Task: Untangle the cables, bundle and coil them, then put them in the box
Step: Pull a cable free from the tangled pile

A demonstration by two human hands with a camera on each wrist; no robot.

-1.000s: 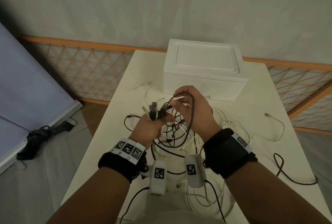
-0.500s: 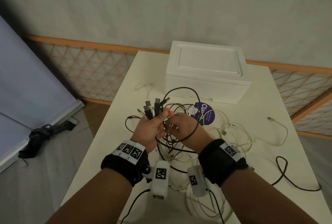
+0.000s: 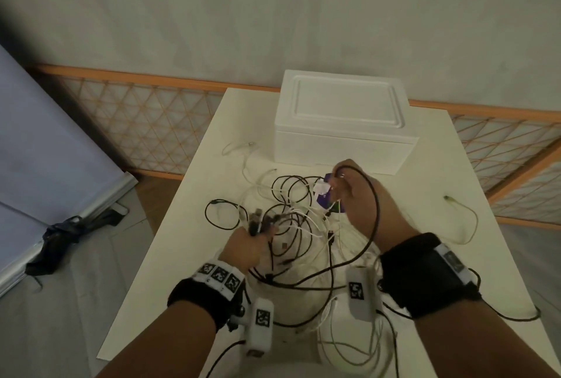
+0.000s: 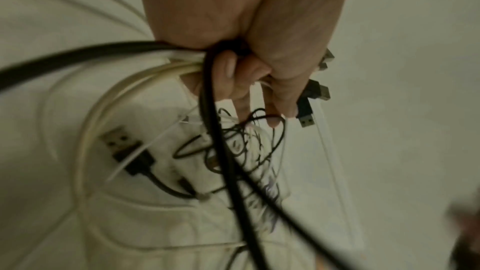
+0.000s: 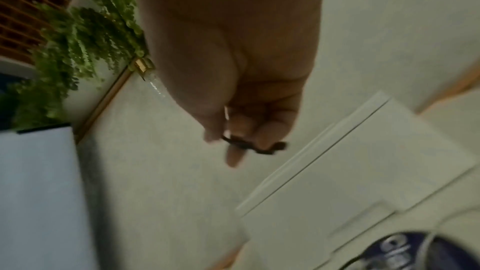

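wall (image 3: 273, 7): plain grey-white, dim light
lattice (image 3: 145, 122): orange-framed, along wall base
floor (image 3: 60, 301): grey
table (image 3: 501, 241): white
board (image 3: 39, 141): bluish, left
plants (image 5: 78, 34): green

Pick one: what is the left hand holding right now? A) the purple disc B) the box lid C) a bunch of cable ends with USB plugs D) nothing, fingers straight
C: the left hand grips a bunch of black and white cables, with USB plugs sticking out past the fingers; the box sits closed at the back of the table.
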